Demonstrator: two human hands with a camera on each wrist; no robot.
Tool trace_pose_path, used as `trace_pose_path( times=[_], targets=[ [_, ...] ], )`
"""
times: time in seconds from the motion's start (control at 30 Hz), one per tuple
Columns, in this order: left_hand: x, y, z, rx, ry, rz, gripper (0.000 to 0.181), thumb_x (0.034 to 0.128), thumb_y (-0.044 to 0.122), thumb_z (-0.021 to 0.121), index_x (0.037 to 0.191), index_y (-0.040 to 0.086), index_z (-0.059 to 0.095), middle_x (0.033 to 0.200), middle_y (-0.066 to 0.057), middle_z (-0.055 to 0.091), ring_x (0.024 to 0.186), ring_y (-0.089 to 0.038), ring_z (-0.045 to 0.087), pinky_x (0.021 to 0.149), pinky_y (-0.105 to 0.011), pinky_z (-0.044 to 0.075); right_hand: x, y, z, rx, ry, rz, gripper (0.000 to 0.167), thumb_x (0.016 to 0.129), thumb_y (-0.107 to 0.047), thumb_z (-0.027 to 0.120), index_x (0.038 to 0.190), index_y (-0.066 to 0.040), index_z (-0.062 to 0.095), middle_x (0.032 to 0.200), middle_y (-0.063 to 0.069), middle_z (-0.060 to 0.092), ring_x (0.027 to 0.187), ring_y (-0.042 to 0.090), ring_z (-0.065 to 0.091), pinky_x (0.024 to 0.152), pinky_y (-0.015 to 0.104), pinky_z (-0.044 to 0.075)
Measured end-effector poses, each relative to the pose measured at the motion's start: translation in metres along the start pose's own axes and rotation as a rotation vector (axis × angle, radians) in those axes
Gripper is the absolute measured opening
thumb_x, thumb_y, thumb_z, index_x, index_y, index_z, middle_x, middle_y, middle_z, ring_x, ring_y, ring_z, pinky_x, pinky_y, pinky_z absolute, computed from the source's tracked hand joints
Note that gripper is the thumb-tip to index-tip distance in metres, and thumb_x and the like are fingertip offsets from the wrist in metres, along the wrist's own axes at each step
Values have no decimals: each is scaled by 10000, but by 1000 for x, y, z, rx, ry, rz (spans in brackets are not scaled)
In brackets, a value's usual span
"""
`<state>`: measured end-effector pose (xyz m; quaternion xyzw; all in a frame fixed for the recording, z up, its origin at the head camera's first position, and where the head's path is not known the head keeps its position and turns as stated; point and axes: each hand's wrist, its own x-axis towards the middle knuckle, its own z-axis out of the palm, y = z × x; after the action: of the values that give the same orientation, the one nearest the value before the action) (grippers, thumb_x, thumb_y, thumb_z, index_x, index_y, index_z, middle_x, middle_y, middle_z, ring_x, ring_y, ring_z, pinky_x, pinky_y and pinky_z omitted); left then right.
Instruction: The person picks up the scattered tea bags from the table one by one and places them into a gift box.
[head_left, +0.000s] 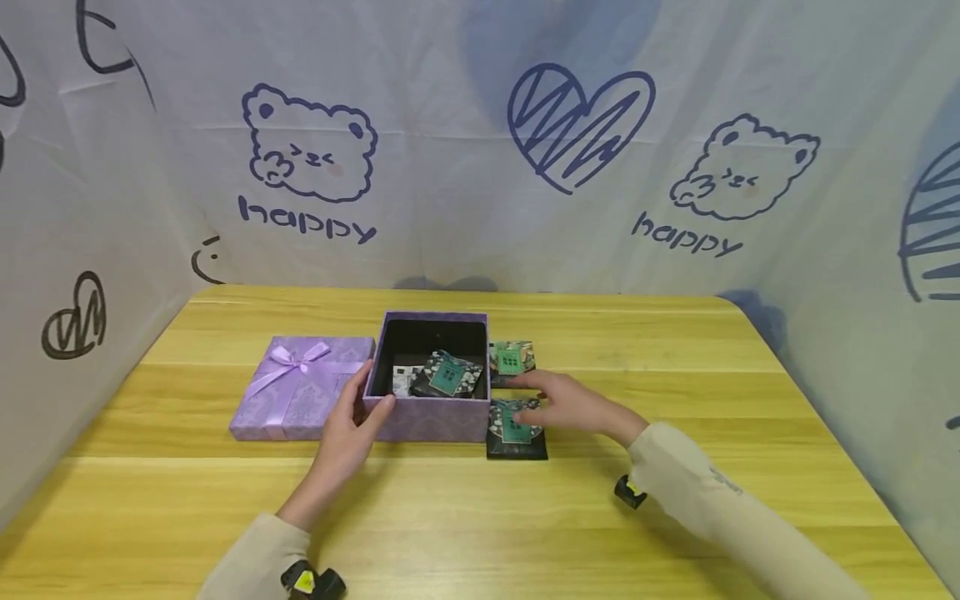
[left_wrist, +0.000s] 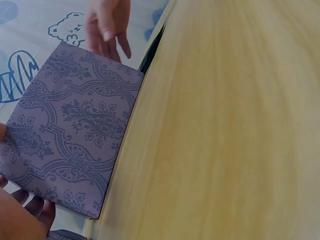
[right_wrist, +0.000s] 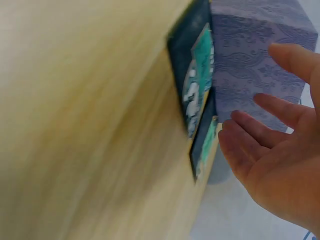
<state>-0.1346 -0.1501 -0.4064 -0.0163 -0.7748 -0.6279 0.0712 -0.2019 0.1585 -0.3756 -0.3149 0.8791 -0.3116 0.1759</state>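
Observation:
A lidless purple patterned box with a black inside stands near the middle of the table. My left hand holds its front left corner, thumb near the front rim and fingers along the left side. Inside lie a dark floral packet with a green label and a pale grey-white piece. My right hand hovers with parted fingers over two flat dark packets beside the box's right side, a front packet and a back packet. The right wrist view shows this hand holding nothing.
Left of the box lies its purple lid, topped with a ribbon bow. The wooden table is bordered behind by a pale cloth with bear and heart drawings.

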Motion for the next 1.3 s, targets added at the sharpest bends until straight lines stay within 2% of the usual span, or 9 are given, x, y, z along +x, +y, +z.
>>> trace_pose_path(
  times=[0.23,0.43,0.6,1.03,1.3],
  targets=[
    [0,2,0,-4,-10,-19,605,974,108,580,1506,46,298,1432,-236,428,1139,-301,509,860,-132,421,-9,10,9,-105,-50,20,681,861,-285,740,1404,12,457,1431,196,441,1291,370,412,1052,516,338],
    [-1,1,0,10,-2,-13,606,968,102,586,1502,40,306,1421,-242,438,1105,-267,516,855,-138,426,-15,12,12,-128,-81,52,797,796,-314,798,1436,-15,427,1490,215,349,1348,398,318,1090,538,256],
    [0,1,0,14,7,-2,600,965,90,588,1497,33,315,1406,-249,453,1081,-245,525,848,-140,431,-17,12,16,-177,-118,68,852,793,-314,799,1477,-38,373,1540,195,262,1378,386,266,1092,521,267],
    [0,2,-1,26,-2,-19,609,968,112,588,1503,46,306,1418,-243,440,1107,-285,511,860,-144,422,-17,13,21,-227,-59,70,822,782,-311,809,1459,-61,416,1492,196,338,1342,368,327,1056,510,334],
    [1,1,-1,35,-1,-17,607,968,122,592,1502,54,312,1398,-238,464,1084,-271,520,851,-154,429,-20,9,21,-188,-55,59,821,800,-283,776,1493,-119,368,1511,181,283,1358,349,289,1048,520,337]
  ],
)
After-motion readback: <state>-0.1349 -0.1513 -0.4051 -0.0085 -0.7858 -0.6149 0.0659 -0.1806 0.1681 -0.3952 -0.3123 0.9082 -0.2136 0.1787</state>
